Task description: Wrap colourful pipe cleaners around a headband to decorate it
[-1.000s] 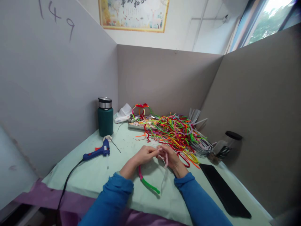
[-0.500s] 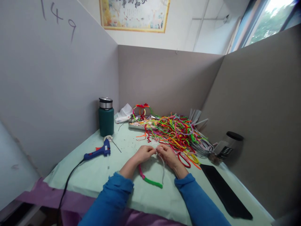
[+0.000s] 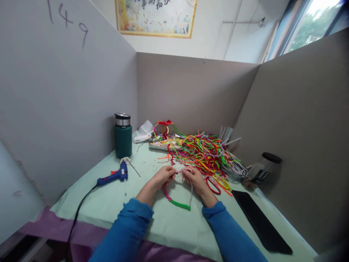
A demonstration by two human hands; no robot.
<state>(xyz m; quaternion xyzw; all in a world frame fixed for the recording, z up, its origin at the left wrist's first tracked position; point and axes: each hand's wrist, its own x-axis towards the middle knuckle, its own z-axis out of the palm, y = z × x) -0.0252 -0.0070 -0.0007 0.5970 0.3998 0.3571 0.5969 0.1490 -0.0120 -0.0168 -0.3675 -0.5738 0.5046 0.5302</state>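
A curved band [image 3: 180, 206], wrapped in green with a pink stretch at its left, hangs in a loop below my hands. My left hand [image 3: 165, 175] pinches the band where a pink strand shows at the fingertips. Close to its right, my right hand [image 3: 193, 178] pinches a pale strand that spans the small gap between the hands. From my right hand a bare grey length [image 3: 191, 193] curves down to the green end. The fingertips partly hide where the strands meet.
Colourful pipe cleaners [image 3: 207, 149] lie piled behind my hands beside a metal tray [image 3: 159, 147]. A blue glue gun [image 3: 113, 177] and green bottle [image 3: 123, 140] are left. Red-handled scissors [image 3: 213, 186], a black slab [image 3: 260, 220] and a jar [image 3: 263, 171] are right.
My hands have moved slightly apart, and a pale pink strand now shows between them. The hanging loop has shifted a little up and to the right.
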